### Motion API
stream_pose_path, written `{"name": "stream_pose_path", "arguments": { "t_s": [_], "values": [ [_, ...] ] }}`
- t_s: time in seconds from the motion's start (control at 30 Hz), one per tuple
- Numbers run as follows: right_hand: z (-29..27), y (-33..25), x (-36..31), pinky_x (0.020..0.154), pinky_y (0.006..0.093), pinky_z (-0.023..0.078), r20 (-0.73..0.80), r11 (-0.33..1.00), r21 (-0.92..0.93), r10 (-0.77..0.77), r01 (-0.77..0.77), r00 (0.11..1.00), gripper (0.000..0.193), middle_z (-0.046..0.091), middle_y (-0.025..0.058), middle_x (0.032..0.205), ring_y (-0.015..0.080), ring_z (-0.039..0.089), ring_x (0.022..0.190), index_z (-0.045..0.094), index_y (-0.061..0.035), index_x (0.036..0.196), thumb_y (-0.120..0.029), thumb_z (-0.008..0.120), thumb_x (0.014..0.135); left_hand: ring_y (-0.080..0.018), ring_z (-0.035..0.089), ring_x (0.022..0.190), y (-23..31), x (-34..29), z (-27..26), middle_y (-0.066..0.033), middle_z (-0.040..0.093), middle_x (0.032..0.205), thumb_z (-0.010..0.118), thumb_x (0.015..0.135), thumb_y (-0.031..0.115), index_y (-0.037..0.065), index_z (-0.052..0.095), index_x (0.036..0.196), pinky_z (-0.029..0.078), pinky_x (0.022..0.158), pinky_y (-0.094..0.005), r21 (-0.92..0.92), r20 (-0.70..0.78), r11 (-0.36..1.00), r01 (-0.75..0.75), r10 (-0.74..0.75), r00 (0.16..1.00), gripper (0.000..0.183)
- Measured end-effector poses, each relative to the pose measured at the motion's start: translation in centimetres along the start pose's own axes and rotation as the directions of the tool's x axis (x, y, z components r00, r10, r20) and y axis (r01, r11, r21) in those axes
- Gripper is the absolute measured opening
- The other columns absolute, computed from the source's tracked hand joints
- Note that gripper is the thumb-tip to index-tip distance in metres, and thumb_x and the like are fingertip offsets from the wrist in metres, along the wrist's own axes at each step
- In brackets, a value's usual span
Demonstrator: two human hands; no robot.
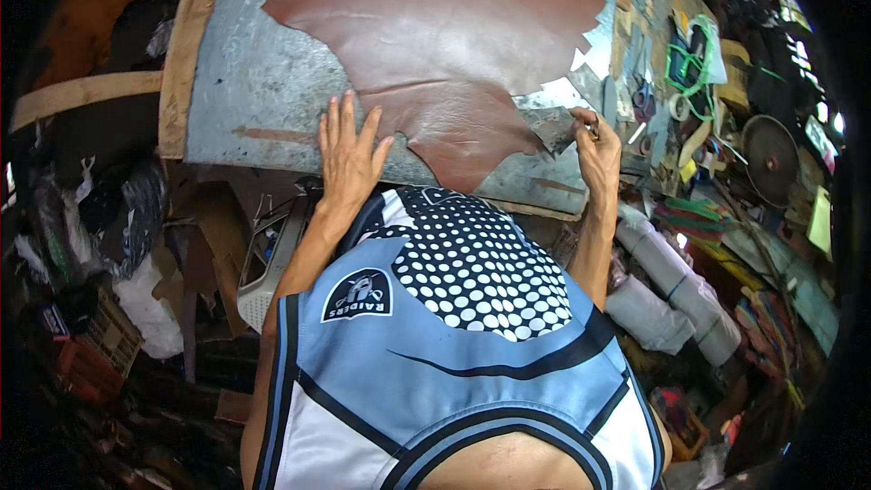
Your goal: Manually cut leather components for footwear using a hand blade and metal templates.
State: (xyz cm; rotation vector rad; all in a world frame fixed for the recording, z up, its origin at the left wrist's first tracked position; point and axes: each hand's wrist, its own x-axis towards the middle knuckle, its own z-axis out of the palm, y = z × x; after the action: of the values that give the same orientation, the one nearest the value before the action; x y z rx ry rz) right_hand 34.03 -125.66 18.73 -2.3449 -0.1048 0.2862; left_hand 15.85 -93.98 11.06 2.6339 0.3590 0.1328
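Leather hide point(435, 27), reddish-brown, softly glossy: is lying spread on a grey worktable point(259, 82), well apart from its left edge. Right margin is showing angular cutouts; lower part is creasing, tapering toward the near edge.

Bare left forearm point(313, 243): reaches forward from the torso's left side, slanting inward to the wrist. Bare left hand point(349, 156): palm down, back facing the camera, fingers extended and spread, pointing away from the body; thumb angled out to the right. Bare right forearm point(594, 240): runs forward, nearly straight. Bare right hand point(596, 147): fingers curled, thumb and index side turned inward; degree of closure unclear. Hands well apart, roughly level, both ahead of the torso.
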Motion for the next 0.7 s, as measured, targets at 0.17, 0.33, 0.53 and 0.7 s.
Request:
{"name": "stream_pose_path", "arguments": {
  "t_s": [0.17,0.33,0.53,0.7],
  "values": [
    [2.7,-5.0,3.8,0.081,0.0415,0.050,0.275,0.891,-0.241,-0.317,0.385,0.908,0.026,0.066,0.0190,0.095,0.0368,0.063,0.088,0.070,-0.0034,0.099,-0.005,0.053,0.079,-0.0441,0.039,0.134,1.0,-0.8,0.9,-0.0286,0.037,0.147,0.068,0.089,0.017,-0.001,0.054,0.132,0.035,0.110,-0.0466,-0.440,-0.058,0.894,0.085,-0.123,0.991,0.049],
    [2.8,-7.6,6.3,0.072,0.0394,0.053,0.166,0.948,-0.235,-0.180,0.216,0.969,0.028,0.069,0.0227,0.094,0.0323,0.068,0.078,0.070,-0.0033,0.104,-0.011,0.053,0.083,-0.0433,0.036,0.138,2.8,0.2,0.2,-0.0245,0.035,0.150,0.066,0.090,0.015,-0.003,0.055,0.130,0.031,0.113,-0.0473,-0.885,0.052,0.400,0.238,-0.424,0.904,0.045],
    [-0.2,0.6,6.6,0.043,0.0242,0.040,-0.094,0.882,0.454,0.186,-0.124,0.978,0.025,0.063,0.0058,0.072,0.0080,0.048,0.048,0.065,0.0022,0.107,-0.011,0.060,0.086,-0.0432,0.022,0.144,4.6,0.8,3.1,-0.0205,0.029,0.155,0.069,0.087,0.034,0.012,0.061,0.130,0.021,0.115,-0.0588,-0.055,0.096,0.984,-0.167,0.172,0.980,0.049],
    [-1.4,5.0,2.2,0.041,0.0247,0.039,-0.025,0.844,0.449,0.340,-0.293,0.940,0.021,0.059,0.0013,0.067,0.0086,0.050,0.047,0.065,-0.0010,0.103,-0.014,0.064,0.087,-0.0440,0.021,0.143,6.8,2.9,6.1,-0.0194,0.029,0.155,0.062,0.087,0.053,0.019,0.053,0.140,0.016,0.115,-0.0600,-0.005,0.143,0.964,-0.266,0.263,0.954,0.063]
  ]
}}
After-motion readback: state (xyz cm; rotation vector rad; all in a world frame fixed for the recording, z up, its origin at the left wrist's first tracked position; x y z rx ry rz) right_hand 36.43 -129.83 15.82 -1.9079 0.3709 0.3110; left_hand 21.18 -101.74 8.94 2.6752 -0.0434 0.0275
